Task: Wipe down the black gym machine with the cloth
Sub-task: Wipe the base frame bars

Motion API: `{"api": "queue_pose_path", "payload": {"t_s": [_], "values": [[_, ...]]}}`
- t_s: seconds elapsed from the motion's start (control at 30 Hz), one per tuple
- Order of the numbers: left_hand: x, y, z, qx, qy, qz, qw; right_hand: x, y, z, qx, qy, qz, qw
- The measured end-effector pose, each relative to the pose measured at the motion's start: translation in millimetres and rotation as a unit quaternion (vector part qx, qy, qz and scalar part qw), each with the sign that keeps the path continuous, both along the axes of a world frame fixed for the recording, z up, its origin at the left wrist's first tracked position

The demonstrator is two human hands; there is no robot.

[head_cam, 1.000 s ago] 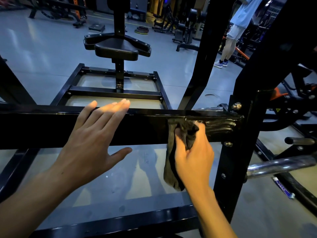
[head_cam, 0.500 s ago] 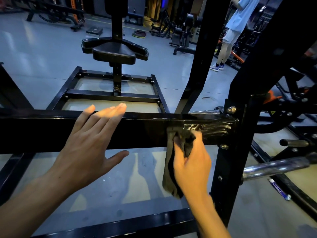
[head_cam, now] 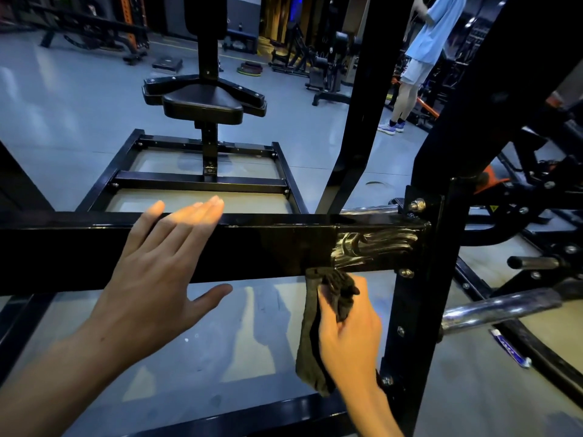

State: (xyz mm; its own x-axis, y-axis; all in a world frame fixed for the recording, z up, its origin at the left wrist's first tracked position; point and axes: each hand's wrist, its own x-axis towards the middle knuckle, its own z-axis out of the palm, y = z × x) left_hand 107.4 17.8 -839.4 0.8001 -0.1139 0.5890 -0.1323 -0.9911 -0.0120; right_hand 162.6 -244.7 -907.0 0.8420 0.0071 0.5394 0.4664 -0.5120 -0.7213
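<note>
The right hand (head_cam: 348, 334) covers the middle of the cloth (head_cam: 310, 351), so how much of it is bunched in the palm cannot be told; its fingertips are buried in the folds. The left hand (head_cam: 154, 279) hides part of the black crossbar (head_cam: 268, 247) behind it, and both forearms run off the bottom edge. The crossbar is cut by the left edge. The upright post (head_cam: 419, 294) leaves the frame at top and bottom. The seat's (head_cam: 203, 105) back pad is cropped at the top. A bystander (head_cam: 416, 58) at the far right is cut off above the shoulders. The label on the small tube (head_cam: 509, 350) on the floor is too blurred to read.
</note>
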Motion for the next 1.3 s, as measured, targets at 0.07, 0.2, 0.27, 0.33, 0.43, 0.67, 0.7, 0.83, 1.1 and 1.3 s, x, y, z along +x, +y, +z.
{"api": "queue_pose_path", "payload": {"t_s": [0.07, 0.2, 0.27, 0.33, 0.43, 0.67, 0.7, 0.83, 1.1, 1.3], "values": [[0.2, -0.9, -0.4, 0.003, -0.001, 0.002, 1.0, 0.1, -2.9, 2.0, -0.007, 0.015, 0.001, 1.0], [0.3, -1.5, 1.3, -0.002, -0.001, -0.001, 1.0, 21.0, 5.3, 47.9, 0.001, -0.028, 0.016, 0.999], [0.3, -1.4, 1.4, -0.002, -0.001, -0.002, 1.0, 36.9, 9.7, 70.9, 0.015, -0.047, 0.006, 0.999], [-0.1, -1.2, 1.7, -0.002, -0.001, -0.001, 1.0, 40.3, 11.4, 75.1, 0.03, -0.046, 0.008, 0.998], [0.3, -1.8, 0.9, 0.003, -0.002, 0.003, 1.0, 19.9, 4.3, 40.1, 0.029, -0.013, 0.017, 0.999], [0.8, -3.0, 0.3, -0.002, -0.006, 0.003, 1.0, 23.8, 2.9, 49.7, 0.018, -0.028, 0.009, 0.999], [1.0, -3.3, 0.4, -0.002, -0.006, 0.003, 1.0, 32.3, 4.7, 60.6, 0.025, -0.042, 0.001, 0.999], [0.0, -3.1, 1.4, -0.007, -0.006, 0.005, 1.0, 33.4, 5.1, 58.7, 0.036, -0.039, -0.004, 0.999], [2.8, -6.5, -0.3, -0.015, -0.018, 0.005, 1.0, 20.9, -6.3, 46.3, -0.007, -0.024, -0.014, 1.0], [1.3, -3.3, 0.4, -0.013, -0.011, -0.002, 1.0, 36.2, -2.5, 60.4, 0.011, -0.038, -0.019, 0.999]]}}
